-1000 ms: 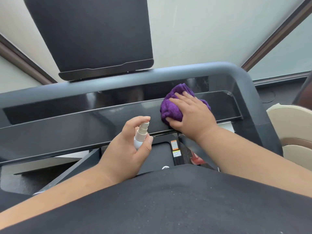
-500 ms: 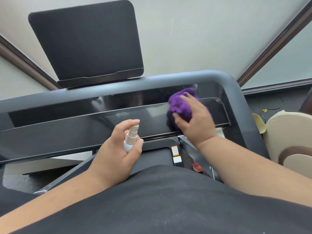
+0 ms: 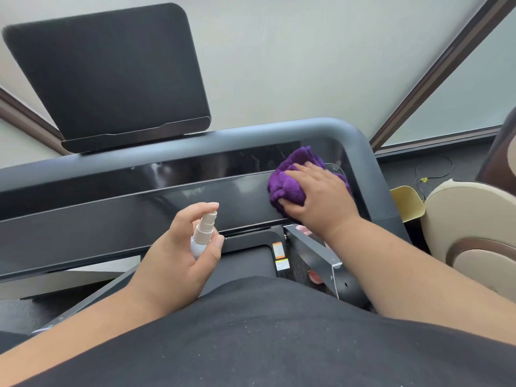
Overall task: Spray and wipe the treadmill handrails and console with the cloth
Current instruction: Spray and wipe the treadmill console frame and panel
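- Head view looks down over a dark shirt (image 3: 265,336) onto the treadmill console (image 3: 134,216), a long glossy black panel running left to right.
- The right hand (image 3: 321,199) lies on top of a bunched purple cloth (image 3: 287,180) at the right end of the console, just inside the rounded corner of the grey handrail (image 3: 360,152).
- Its fingers (image 3: 300,169) are laid loosely apart over the cloth, slightly curved, and the thumb tucks against the near edge of the cloth; the cloth is pressed between the palm and the panel.
- The cloth bulges out above and to the left of the hand, touching both the upper and the lower strip of the console.
- The left hand (image 3: 178,255) holds a small spray bottle (image 3: 202,236) with a beige pump top, in front of the middle of the console and apart from it.
- Its fingers are curled round the bottle body, the thumb lies along the right side and the forefinger arches over the nozzle top.
- A dark tablet holder (image 3: 106,76) stands tilted above the handrail on the left.
- A cream and brown chair (image 3: 474,227) sits to the right of the treadmill, with a yellow object (image 3: 407,203) just beside it.
- Orange and white stickers (image 3: 280,256) show on the frame below the console.
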Demonstrator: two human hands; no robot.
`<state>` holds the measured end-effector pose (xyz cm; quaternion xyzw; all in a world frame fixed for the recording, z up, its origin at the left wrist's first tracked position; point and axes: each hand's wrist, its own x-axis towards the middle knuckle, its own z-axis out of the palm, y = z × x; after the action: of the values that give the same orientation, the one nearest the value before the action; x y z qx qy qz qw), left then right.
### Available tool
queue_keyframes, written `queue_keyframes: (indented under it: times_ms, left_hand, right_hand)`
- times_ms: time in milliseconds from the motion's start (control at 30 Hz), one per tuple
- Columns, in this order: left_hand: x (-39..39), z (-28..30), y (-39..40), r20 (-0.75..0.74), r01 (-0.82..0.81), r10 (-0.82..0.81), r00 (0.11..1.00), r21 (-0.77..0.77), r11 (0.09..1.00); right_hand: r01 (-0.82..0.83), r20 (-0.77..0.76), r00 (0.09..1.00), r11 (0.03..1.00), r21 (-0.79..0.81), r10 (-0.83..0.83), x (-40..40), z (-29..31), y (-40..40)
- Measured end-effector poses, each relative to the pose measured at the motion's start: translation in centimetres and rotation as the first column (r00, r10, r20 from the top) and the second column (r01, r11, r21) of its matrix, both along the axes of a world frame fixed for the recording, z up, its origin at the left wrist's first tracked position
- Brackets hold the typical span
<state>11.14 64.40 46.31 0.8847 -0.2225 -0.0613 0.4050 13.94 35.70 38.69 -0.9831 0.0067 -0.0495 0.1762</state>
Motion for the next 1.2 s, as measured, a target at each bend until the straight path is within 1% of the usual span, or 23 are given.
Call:
queue_keyframes:
  times_ms: [133,200,233,300,367,400,433,467,500,533,600,700,733,800,867,933,1033,1133,1200]
  left_hand:
    - [0.2,0.1,0.0,0.004,-0.012,0.013,1.000,-0.007,1.000]
    - [0.2,0.0,0.1,0.005,-0.023,0.023,1.000,-0.011,1.000]
    - [0.3,0.0,0.2,0.006,-0.025,0.025,1.000,-0.013,1.000]
    - [0.2,0.1,0.2,0.003,-0.027,0.027,1.000,-0.023,0.999]
    - [0.3,0.1,0.2,-0.001,-0.035,0.035,0.999,-0.033,0.999]
    - [0.3,0.0,0.2,-0.008,-0.043,0.043,0.999,-0.037,0.998]
    - [0.4,0.0,0.1,-0.019,-0.052,0.051,0.998,-0.041,0.998]
    - [0.5,0.0,0.0,-0.031,-0.056,0.055,0.998,-0.044,0.997]
    - [0.5,0.1,-0.1,-0.036,-0.052,0.050,0.998,-0.045,0.998]
    - [0.6,0.1,-0.2,-0.037,-0.044,0.042,0.998,-0.045,0.998]
    - [0.6,0.2,-0.4,-0.024,-0.035,0.034,0.999,-0.040,0.999]
    - [0.7,0.2,-0.4,-0.011,-0.047,0.047,0.999,-0.025,0.999]
    - [0.6,0.2,-0.4,-0.009,-0.057,0.056,0.998,-0.019,0.998]
    - [0.5,0.2,-0.2,-0.005,-0.072,0.072,0.997,-0.003,0.997]
    - [0.4,0.4,0.2,-0.009,-0.088,0.088,0.996,0.005,0.996]
    - [0.4,0.7,0.9,-0.020,-0.111,0.111,0.994,-0.004,0.994]
    - [-0.1,1.1,2.4,-0.024,-0.151,0.151,0.988,-0.015,0.988]
    - [-1.0,1.4,4.4,-0.023,-0.238,0.238,0.971,-0.007,0.971]
    - [-1.5,1.5,5.1,-0.021,-0.259,0.259,0.966,0.001,0.966]
  right_hand:
    - [0.054,0.025,0.998,0.998,0.023,-0.055,-0.4,0.0,-1.2]
    - [0.084,0.057,0.994,0.992,0.099,-0.090,-0.4,0.1,-0.2]
    - [0.091,0.084,0.991,0.981,0.169,-0.107,-0.3,0.2,0.5]
    - [0.058,0.125,0.987,0.945,0.321,-0.103,-0.1,0.7,2.6]
    - [-0.058,0.142,0.990,0.923,0.381,0.003,0.2,1.2,5.1]
    - [-0.133,0.116,0.989,0.920,0.368,0.097,0.4,1.3,6.3]
    - [-0.210,0.061,0.978,0.927,0.310,0.201,0.5,1.3,7.4]
    - [-0.276,-0.014,0.958,0.937,0.216,0.286,0.6,1.3,8.1]
    - [-0.317,-0.086,0.941,0.942,0.114,0.327,0.6,1.2,8.5]
    - [-0.330,-0.130,0.934,0.943,0.041,0.333,0.7,1.0,8.3]
    - [-0.289,-0.148,0.947,0.957,-0.011,0.284,0.6,1.0,7.1]
    - [-0.142,-0.138,0.981,0.990,-0.017,0.138,0.1,0.8,4.0]
    - [-0.104,-0.111,0.989,0.994,-0.024,0.101,-0.3,0.6,3.1]
    - [-0.071,-0.023,0.997,0.997,-0.039,0.070,-0.8,0.1,2.0]
    - [-0.058,0.024,0.998,0.997,-0.048,0.059,-1.0,-0.1,2.1]
    - [-0.073,0.038,0.997,0.997,-0.021,0.073,-1.1,-0.1,3.0]
    - [-0.161,0.054,0.986,0.987,0.020,0.159,-0.9,-0.2,5.0]
    - [-0.239,0.016,0.971,0.967,0.084,0.239,-0.7,0.2,7.8]
    - [-0.261,-0.011,0.964,0.953,0.154,0.266,-0.6,0.7,9.0]
